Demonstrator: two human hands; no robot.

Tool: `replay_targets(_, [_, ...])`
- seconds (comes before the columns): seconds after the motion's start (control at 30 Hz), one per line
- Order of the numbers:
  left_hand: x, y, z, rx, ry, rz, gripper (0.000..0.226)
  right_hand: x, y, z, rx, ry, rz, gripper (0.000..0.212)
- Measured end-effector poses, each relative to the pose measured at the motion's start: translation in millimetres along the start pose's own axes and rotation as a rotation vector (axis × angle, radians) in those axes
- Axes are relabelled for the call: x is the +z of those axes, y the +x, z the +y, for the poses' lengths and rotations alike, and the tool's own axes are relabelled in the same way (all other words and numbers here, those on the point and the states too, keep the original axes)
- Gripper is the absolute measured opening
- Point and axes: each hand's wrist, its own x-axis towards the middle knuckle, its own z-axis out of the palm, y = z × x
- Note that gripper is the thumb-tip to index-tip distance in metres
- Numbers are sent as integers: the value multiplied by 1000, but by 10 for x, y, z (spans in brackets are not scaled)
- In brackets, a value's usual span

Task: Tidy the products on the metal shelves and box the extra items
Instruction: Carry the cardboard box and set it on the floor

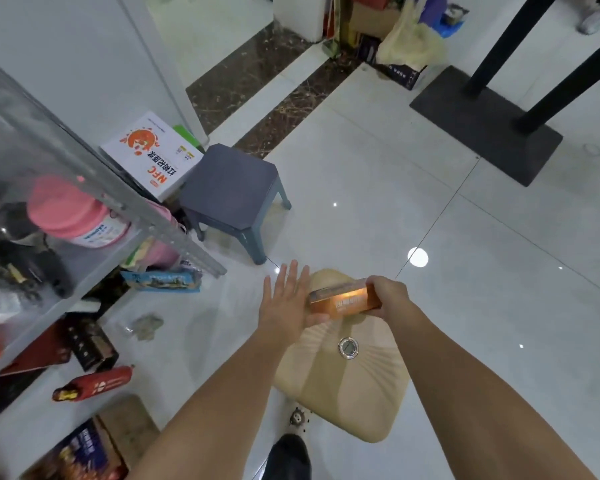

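At left, metal shelves (153,220) holding a pink-lidded tub (70,216). Midway, left hand (284,299) flat, fingers spread, palm against an orange box (340,299). Rightward, right hand (392,294) gripping that box above a beige cushion (343,386).

The metal shelf (174,233) stands at the left, with a lidded canister (70,213) on it. At its far end a carton (153,154) sits beside the stool (229,188). The 2 hands meet above the cushioned seat (343,393): the right hand (388,292) holds a small box (340,299), whose left end touches the left hand (284,299). Below the shelf a bottle (94,386) lies on the floor (430,220).
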Motion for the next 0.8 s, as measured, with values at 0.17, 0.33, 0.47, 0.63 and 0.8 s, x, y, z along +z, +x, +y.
replay_targets(0.17, [-513,-442,-275,-265,-395,-5,84,-156,-688,22,-111,182,-141,14])
replay_targets(0.33, [-1180,-1205,-306,-384,-1130,9,76,-82,-1800,-91,-297,294,-469,55])
replay_targets(0.47, [-1294,-2224,-403,-375,-1690,218,46,-26,-2715,249,-397,271,-746,58])
replay_targets(0.63, [-823,-3876,-798,-410,-1703,526,39,70,-3851,1221,-585,-208,-714,48])
replay_targets(0.8, [-351,-5268,-1472,-461,-1592,722,38,680,-4734,2013,-652,-401,-859,13])
